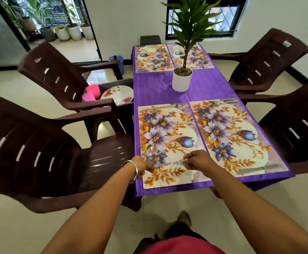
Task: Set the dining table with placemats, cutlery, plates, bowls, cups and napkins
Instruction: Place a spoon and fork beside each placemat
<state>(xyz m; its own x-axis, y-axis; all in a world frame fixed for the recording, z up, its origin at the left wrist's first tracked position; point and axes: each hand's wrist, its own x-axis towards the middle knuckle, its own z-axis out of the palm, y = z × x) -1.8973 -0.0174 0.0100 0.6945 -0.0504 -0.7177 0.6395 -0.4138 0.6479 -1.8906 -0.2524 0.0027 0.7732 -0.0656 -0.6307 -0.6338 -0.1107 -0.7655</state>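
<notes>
Steel cutlery is hard to read: the left hand [146, 166] closes on a spoon [149, 150] and the handle end of a fork [171, 163], whose tines the right hand [198, 160] pinches, over the near-left placemat [169, 143]. Purple cloth [155, 88] covers the table; brown chairs [39, 158] flank it; plates [117, 94] and pink cups [91, 93] wait on one seat.

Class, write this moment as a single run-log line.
stage: laying cutlery | left hand: holds spoon, fork handle | right hand: pinches fork tines | over: near-left placemat | plates, cups: on chair
</notes>
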